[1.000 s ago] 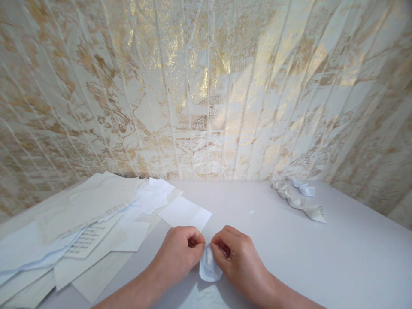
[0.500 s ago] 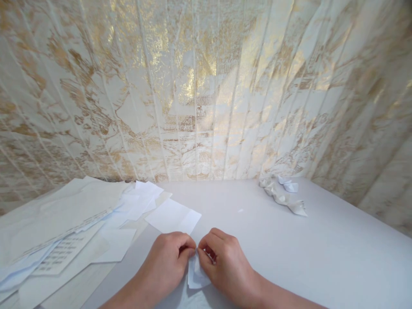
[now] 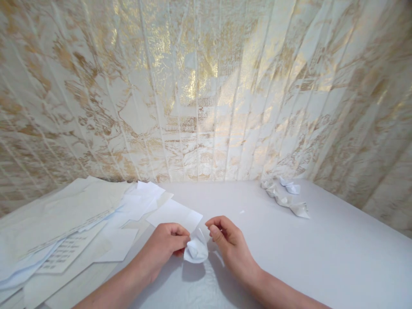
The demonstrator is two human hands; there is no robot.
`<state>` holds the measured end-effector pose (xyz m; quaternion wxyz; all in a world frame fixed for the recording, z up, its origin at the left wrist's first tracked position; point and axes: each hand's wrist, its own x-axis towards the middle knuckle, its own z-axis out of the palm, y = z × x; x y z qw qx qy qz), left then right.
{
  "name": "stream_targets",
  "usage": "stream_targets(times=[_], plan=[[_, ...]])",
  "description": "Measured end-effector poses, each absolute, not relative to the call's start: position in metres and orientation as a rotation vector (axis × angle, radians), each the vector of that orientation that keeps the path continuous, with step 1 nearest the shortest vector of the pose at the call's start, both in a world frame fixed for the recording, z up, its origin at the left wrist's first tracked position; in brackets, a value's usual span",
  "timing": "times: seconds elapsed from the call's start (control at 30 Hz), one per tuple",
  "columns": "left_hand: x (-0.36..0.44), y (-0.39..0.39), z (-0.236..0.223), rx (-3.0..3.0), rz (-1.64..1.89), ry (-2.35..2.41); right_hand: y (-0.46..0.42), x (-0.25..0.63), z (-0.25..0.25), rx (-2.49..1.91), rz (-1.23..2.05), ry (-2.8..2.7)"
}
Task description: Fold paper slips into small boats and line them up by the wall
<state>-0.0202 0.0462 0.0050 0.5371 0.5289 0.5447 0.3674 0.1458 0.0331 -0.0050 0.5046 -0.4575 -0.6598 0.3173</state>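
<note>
1. half a second earlier, the two hands were close together and both pinched the folded white paper. now they had come apart.
2. the left hand (image 3: 170, 240) pinched the left edge of the folded white paper (image 3: 197, 250) between its thumb and fingers.
3. the right hand (image 3: 228, 241) had let go. its fingers were loosely curled, near the paper, and no thing could be seen in them.
4. the folded white paper was between the hands, in front of the person. it had spread from a flatter shape into a little cup with a bump in the middle. its shadow fell on the white table (image 3: 325, 253) below, so it seemed to be held up.
5. this probably meant that the left hand alone was keeping the paper steady, and the right hand was free.
6. the heap of paper sheets (image 3: 69, 204) on the left and the crumpled paper strip (image 3: 283, 200) on the right seemed to lie just as before.
</note>
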Motion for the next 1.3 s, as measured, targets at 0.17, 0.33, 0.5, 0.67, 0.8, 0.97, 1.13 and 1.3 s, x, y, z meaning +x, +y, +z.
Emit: stream_targets(times=[0.17,0.33,0.5,0.67,0.8,0.97,1.13,1.3], plan=[[-0.022,0.048,0.005,1.157,0.921,1.286,0.022,0.149,0.0,-0.876,0.492,-1.818],[-0.021,0.048,0.005,1.119,0.948,1.285,0.015,0.148,0.001,-0.733,0.076,-2.143],[-0.018,0.047,0.003,1.127,0.905,1.278,0.018,0.145,0.002,-0.634,-0.179,-2.252],[-0.017,0.045,0.005,1.283,0.875,1.319,0.017,0.142,0.0,-0.698,-0.138,-2.246],[-0.02,0.045,0.009,1.481,0.817,1.35,0.018,0.141,-0.003,-0.701,-0.11,-2.24],[-0.028,0.049,0.007,1.629,0.718,1.345,0.02,0.149,0.004,-0.532,-0.188,-2.352],[-0.032,0.049,0.008,1.735,0.651,1.324,0.018,0.151,0.011,-0.475,-0.212,-2.504],[-0.03,0.044,0.013,1.861,0.653,1.356,0.018,0.146,0.006,-0.511,-0.147,-2.494]])
